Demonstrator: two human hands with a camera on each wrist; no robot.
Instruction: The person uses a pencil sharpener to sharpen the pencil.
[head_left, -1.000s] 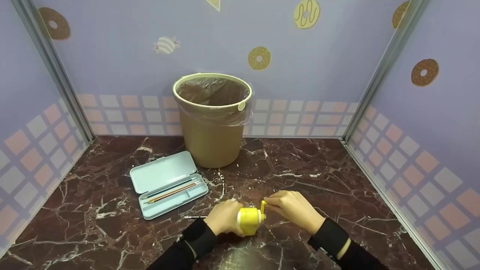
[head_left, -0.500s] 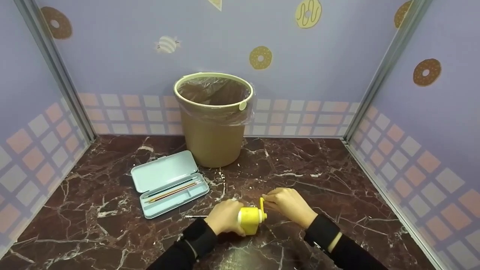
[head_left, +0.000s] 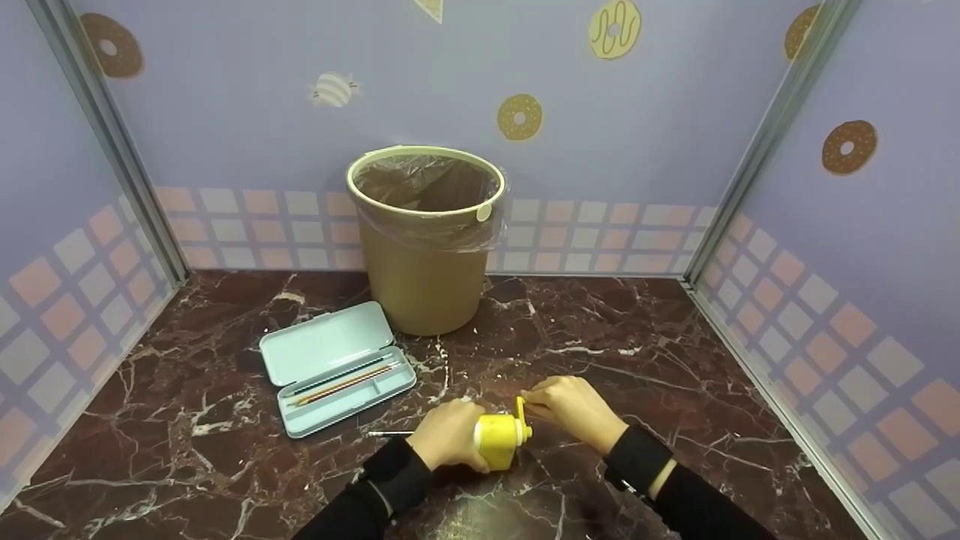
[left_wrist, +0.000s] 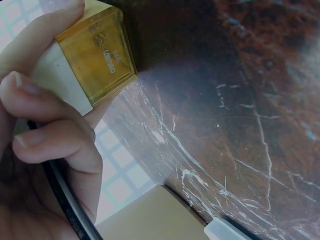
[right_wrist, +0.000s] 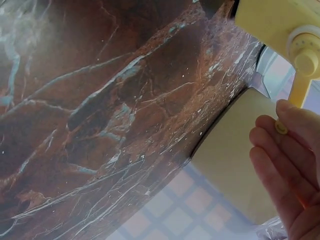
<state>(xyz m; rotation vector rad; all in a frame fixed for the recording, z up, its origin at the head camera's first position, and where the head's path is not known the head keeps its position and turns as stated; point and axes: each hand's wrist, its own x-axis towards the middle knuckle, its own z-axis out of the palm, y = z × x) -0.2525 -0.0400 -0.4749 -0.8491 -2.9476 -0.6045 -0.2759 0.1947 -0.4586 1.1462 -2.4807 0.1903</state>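
Observation:
My left hand (head_left: 448,435) grips a yellow and white crank pencil sharpener (head_left: 496,442) low over the tabletop. A dark pencil (left_wrist: 69,202) runs beneath the curled fingers of that hand in the left wrist view; its other end sticks out to the left in the head view. The sharpener's see-through amber shavings drawer (left_wrist: 102,57) shows in the left wrist view. On the sharpener's right side, my right hand (head_left: 576,411) pinches the small knob at the end of the yellow crank (right_wrist: 298,92), between thumb and fingers. Where the pencil enters the sharpener is hidden.
A pale blue pencil case (head_left: 326,349) lies with its lid up at the left, several pencils (head_left: 345,384) inside. Behind it stands a tan bin (head_left: 427,277) with a clear liner. Patterned walls enclose the dark marbled table (head_left: 637,330); small light crumbs dot it.
The crank has turned a little, its knob shifting slightly up and left. My right hand has moved with it, while the left hand and sharpener stay nearly in place.

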